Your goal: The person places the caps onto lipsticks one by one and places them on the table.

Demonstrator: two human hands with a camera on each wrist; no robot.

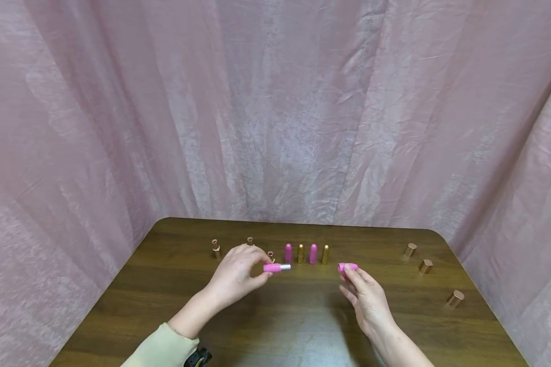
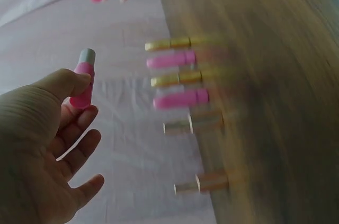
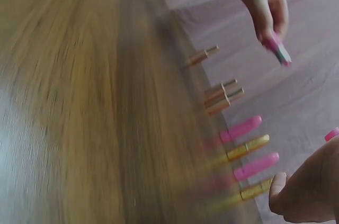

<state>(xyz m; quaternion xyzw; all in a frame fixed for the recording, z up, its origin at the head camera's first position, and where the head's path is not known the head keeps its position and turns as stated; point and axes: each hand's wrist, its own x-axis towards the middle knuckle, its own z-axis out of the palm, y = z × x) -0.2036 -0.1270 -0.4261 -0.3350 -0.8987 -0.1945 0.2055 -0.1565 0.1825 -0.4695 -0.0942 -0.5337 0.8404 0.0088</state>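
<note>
Pink tube (image 1: pixel 275 267), uncapped, is up over the table (image 1: pixel 284 316), pinched in my L hand (image 1: pixel 239 267); R hand (image 1: pixel 369 303) pinches a pink cap (image 1: pixel 351 265). Prob. light, hard, bit slick: best held by pink base (image 1: pixel 271 268), off silver collar (image 1: pixel 285 267). Room btwn hands OK; upright row (image 1: pixel 300 253) near, far edge (image 1: pixel 372 228) just beyond.

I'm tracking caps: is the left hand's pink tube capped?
Uncapped: the pink tube shows its silver end, while the right hand holds a pink cap.

Three pink lipsticks (image 1: pixel 272 267), two gold (image 1: pixel 325 255), three copper bases (image 1: pixel 217 250), three copper caps (image 1: pixel 425 267)
</note>
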